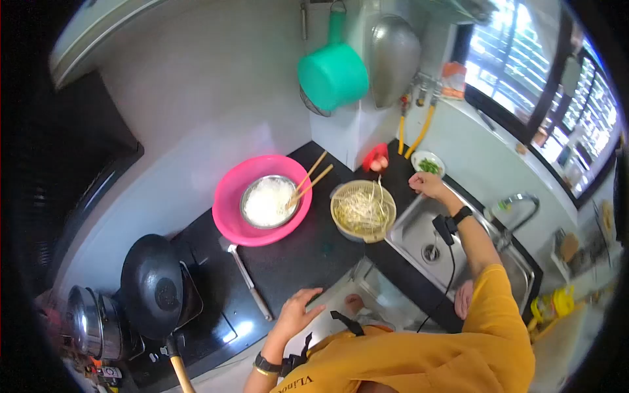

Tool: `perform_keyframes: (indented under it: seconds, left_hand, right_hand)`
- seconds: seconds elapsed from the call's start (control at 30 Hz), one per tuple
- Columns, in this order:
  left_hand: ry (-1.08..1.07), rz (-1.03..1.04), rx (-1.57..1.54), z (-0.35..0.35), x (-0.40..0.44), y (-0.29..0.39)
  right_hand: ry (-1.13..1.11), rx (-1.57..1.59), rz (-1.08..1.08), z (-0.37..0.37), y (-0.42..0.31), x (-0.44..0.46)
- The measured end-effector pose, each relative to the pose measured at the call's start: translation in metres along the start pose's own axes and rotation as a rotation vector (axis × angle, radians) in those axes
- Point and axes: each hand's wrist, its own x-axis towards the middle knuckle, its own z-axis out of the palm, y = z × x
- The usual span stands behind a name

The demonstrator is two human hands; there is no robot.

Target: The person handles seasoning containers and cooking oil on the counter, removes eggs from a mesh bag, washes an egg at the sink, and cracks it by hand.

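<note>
My right hand (427,186) is stretched out over the sink's far left corner, its fingers curled together. Whatever it may hold is too small to make out. Just beyond it lies a white plate (439,160) with chopped greens (429,166). To its left stands a beige basket (336,219) of bean sprouts (362,208). My left hand (299,316) hovers near the counter's front edge, fingers spread and holding nothing. Close to it, a long metal-handled tool (252,283) rests on the black counter.
A pink basin (223,219) holds a metal bowl of white noodles or rice (267,202), with chopsticks (313,183) leaning in it. A black wok (151,285) sits left, beside a pot (85,322). The steel sink (409,229) is right. A green dipper (333,75) hangs above.
</note>
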Motion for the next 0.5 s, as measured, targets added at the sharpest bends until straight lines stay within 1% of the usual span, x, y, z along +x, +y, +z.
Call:
perform_keyframes:
  seconds: [0.03,0.07,0.1,0.17,0.2,0.23,0.3,0.33,0.37,0.43,0.5]
  left_hand:
    - [0.011,-0.024,0.011,0.003,0.012,0.002]
    - [0.032,-0.002,0.011,0.005,0.025,0.004]
    - [0.045,0.015,0.004,0.007,0.037,0.008]
    - [0.012,-0.061,-0.016,0.004,0.062,0.027]
    - [-0.022,-0.077,-0.034,0.002,0.076,0.031]
    - [-0.058,-0.095,-0.050,0.000,0.090,0.036]
    - [-0.093,-0.160,-0.054,-0.008,0.122,0.050]
    - [-0.129,-0.124,-0.059,-0.008,0.138,0.052]
    - [-0.166,-0.082,-0.064,-0.009,0.154,0.054]
    - [-0.183,-0.057,-0.096,-0.009,0.190,0.060]
    - [-0.192,0.015,-0.172,-0.004,0.223,0.056]
  right_hand:
    - [0.048,-0.030,0.008,0.001,0.010,0.035]
    - [0.098,-0.059,0.017,0.004,0.020,0.069]
    - [0.073,-0.045,0.016,0.009,0.031,0.102]
    - [0.282,-0.241,-0.226,0.016,0.046,0.154]
    - [0.269,-0.237,-0.109,0.017,0.047,0.176]
    - [0.248,-0.226,-0.111,0.022,0.052,0.198]
    - [0.344,-0.518,-0.184,0.035,0.060,0.229]
    - [0.318,-0.527,-0.094,0.039,0.054,0.234]
    - [0.306,-0.518,-0.086,0.043,0.049,0.237]
    - [0.096,-0.576,0.088,0.042,0.042,0.241]
    - [0.053,-0.516,0.125,0.039,0.053,0.247]
